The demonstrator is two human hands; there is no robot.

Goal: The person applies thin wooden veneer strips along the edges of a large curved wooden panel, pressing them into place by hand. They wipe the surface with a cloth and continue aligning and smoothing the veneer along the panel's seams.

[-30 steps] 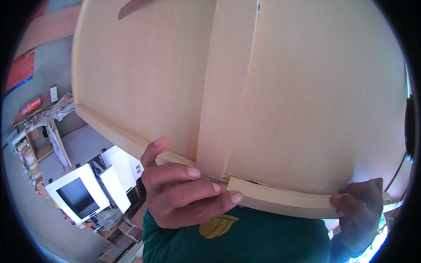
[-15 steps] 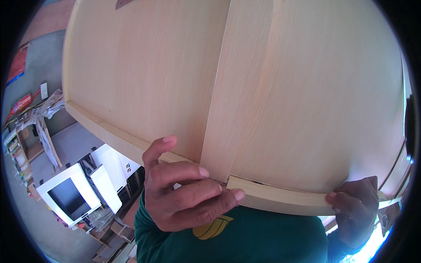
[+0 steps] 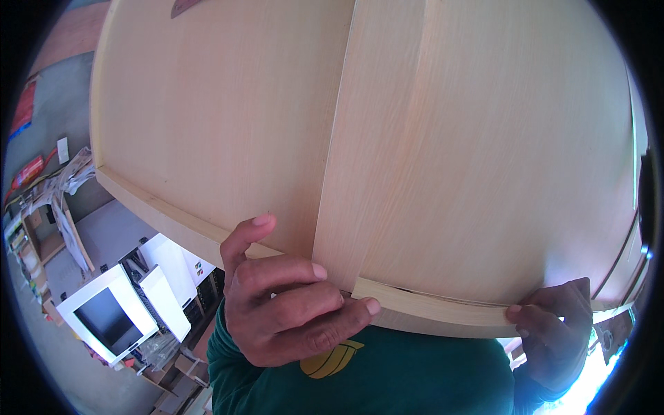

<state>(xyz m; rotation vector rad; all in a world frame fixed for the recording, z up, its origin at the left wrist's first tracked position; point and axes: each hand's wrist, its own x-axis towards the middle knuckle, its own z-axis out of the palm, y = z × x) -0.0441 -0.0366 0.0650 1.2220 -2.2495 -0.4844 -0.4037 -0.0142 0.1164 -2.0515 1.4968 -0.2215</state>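
Observation:
A large light wood-grain panel [image 3: 477, 152] fills most of the view. Along its near edge, on the right part, lies a pale wooden strip [image 3: 436, 309], with a thin dark gap between strip and panel. My left hand [image 3: 290, 304] is at the strip's left end, thumb tip on the strip and the other fingers bent, the little finger raised. My right hand [image 3: 557, 332] pinches the strip's right end, its thumb on top and the other fingers partly hidden.
A raised wooden edging [image 3: 159, 211] borders the panel's left part. A flat wood-grain board [image 3: 366, 138] runs across the panel's middle. Below left stand a white machine with a dark screen [image 3: 107, 315] and cluttered shelving [image 3: 45, 242]. A red object [image 3: 28, 169] lies at far left.
The panel and strip sit slightly farther left in the view. Both hands have shifted slightly left with them and keep nearly the same hold.

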